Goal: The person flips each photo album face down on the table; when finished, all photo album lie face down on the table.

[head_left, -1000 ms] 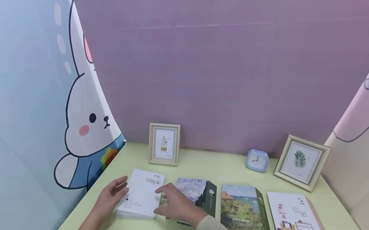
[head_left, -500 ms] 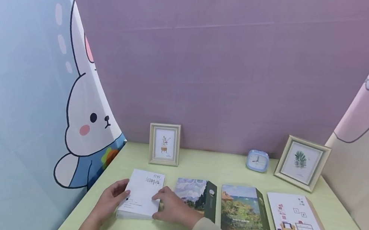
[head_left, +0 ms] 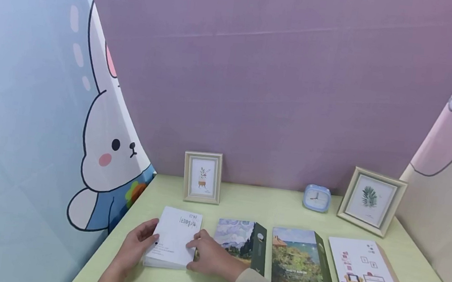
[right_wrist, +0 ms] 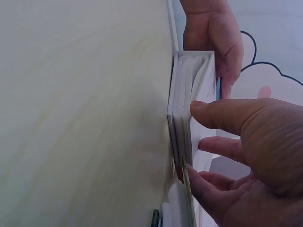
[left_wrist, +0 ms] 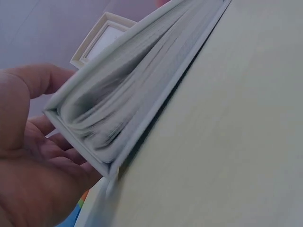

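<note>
A thick white photo album (head_left: 175, 234) with grey lettering lies flat at the left of the table. My left hand (head_left: 132, 246) grips its left side, thumb on the cover's edge and the other fingers along the spine, as the left wrist view shows. My right hand (head_left: 214, 257) holds the opposite side, index finger on the cover and thumb at the near right corner. In the right wrist view the page edges (right_wrist: 187, 75) face the camera, slightly fanned under the cover. Lower fingers of the right hand overlap a neighbouring dark-edged album (right_wrist: 187, 189) there.
Right of the white album lie a purple-sky painting album (head_left: 236, 236), a green garden photo album (head_left: 296, 258) and a white album with furniture drawings (head_left: 369, 275). Behind stand a plant picture frame (head_left: 202, 177), a blue clock (head_left: 317, 198) and a leaf picture frame (head_left: 371, 201).
My right hand has moved slightly left onto the white album's right edge. My left thumb has come over the cover's left edge. The album has barely shifted.
</note>
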`<state>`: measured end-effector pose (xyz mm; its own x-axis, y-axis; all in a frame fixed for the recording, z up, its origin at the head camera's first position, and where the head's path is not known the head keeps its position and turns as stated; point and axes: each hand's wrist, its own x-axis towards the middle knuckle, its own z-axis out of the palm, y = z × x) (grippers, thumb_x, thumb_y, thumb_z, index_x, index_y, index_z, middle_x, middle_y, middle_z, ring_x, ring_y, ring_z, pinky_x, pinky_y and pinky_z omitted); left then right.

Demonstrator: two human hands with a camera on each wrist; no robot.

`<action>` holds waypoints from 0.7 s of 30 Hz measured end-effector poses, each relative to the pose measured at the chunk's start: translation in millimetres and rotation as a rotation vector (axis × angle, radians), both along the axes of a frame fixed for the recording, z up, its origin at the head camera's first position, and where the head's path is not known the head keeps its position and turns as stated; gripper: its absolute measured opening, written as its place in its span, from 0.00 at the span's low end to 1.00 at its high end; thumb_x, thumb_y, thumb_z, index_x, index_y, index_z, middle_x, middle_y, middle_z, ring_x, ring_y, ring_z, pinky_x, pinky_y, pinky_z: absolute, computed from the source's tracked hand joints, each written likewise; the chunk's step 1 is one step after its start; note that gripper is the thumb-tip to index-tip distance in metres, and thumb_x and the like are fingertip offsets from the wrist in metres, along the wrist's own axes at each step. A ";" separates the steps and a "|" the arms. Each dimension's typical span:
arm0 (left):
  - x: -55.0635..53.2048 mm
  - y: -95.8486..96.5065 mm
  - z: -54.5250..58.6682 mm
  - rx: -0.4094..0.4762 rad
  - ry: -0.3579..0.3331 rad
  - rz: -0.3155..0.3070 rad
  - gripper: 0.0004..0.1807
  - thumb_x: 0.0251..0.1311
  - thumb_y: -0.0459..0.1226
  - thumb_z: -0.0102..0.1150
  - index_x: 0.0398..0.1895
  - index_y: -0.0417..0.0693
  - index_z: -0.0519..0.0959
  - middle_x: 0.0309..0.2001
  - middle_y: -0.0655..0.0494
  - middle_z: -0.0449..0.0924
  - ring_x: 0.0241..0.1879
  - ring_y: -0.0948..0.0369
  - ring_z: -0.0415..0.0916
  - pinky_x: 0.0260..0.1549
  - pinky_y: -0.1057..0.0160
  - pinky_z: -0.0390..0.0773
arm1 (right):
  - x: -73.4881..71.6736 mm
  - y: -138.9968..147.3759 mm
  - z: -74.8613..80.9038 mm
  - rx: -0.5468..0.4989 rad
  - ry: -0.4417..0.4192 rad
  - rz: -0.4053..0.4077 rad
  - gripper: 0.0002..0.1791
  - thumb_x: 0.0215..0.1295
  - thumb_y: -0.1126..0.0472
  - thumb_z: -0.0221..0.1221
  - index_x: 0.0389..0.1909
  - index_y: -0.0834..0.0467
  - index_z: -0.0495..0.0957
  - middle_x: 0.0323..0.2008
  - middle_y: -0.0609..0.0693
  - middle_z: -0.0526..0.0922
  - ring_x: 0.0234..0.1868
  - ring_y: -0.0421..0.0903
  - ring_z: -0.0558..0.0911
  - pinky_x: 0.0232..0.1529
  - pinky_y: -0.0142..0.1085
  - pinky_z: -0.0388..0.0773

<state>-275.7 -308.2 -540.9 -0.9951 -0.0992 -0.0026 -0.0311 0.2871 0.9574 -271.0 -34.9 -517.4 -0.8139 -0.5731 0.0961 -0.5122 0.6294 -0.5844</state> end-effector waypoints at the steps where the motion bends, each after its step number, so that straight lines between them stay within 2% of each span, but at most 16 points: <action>1: 0.5 0.0 0.4 0.009 0.001 -0.003 0.31 0.74 0.37 0.61 0.78 0.47 0.67 0.75 0.44 0.69 0.74 0.47 0.65 0.74 0.41 0.63 | -0.4 0.1 -0.3 0.001 -0.006 0.001 0.30 0.54 0.54 0.79 0.59 0.54 0.86 0.62 0.53 0.74 0.40 0.33 0.75 0.47 0.30 0.79; 6: 1.2 0.0 1.5 0.038 0.025 -0.011 0.29 0.76 0.39 0.59 0.78 0.48 0.68 0.75 0.47 0.69 0.75 0.50 0.64 0.75 0.43 0.61 | -2.0 1.8 -0.5 -0.003 -0.033 0.008 0.30 0.56 0.53 0.78 0.60 0.53 0.85 0.62 0.50 0.74 0.48 0.35 0.76 0.54 0.31 0.79; 8: 1.4 -0.1 1.7 0.040 0.036 -0.008 0.28 0.76 0.39 0.58 0.77 0.49 0.69 0.75 0.49 0.70 0.75 0.52 0.64 0.75 0.47 0.63 | -2.2 2.8 -0.5 -0.010 -0.037 0.008 0.30 0.56 0.52 0.78 0.60 0.53 0.85 0.61 0.48 0.74 0.49 0.36 0.77 0.55 0.32 0.79; 12: 2.5 0.0 2.6 0.053 0.054 0.001 0.26 0.76 0.39 0.58 0.75 0.52 0.71 0.73 0.53 0.73 0.74 0.55 0.66 0.68 0.66 0.71 | -3.1 4.1 -0.8 -0.021 -0.032 0.010 0.29 0.56 0.52 0.77 0.60 0.53 0.85 0.59 0.46 0.74 0.47 0.35 0.76 0.53 0.32 0.80; 15: 4.2 0.0 3.9 0.084 0.068 -0.010 0.26 0.77 0.39 0.58 0.75 0.52 0.72 0.74 0.53 0.71 0.74 0.53 0.66 0.60 0.75 0.73 | -4.9 4.7 -1.4 -0.014 -0.006 0.013 0.28 0.56 0.51 0.77 0.58 0.52 0.85 0.57 0.45 0.75 0.48 0.36 0.76 0.54 0.32 0.79; 21: 6.4 -0.8 4.3 0.130 0.087 -0.026 0.28 0.73 0.43 0.64 0.74 0.52 0.73 0.75 0.53 0.70 0.74 0.50 0.67 0.57 0.76 0.75 | -4.8 4.9 -1.3 -0.007 0.052 0.020 0.25 0.57 0.50 0.76 0.56 0.50 0.87 0.54 0.42 0.77 0.54 0.38 0.77 0.59 0.34 0.78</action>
<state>-269.3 -308.9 -536.5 -0.9943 -0.0782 0.0728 0.0596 0.1605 0.9852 -275.9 -30.0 -518.7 -0.7961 -0.5883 0.1421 -0.5545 0.6150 -0.5606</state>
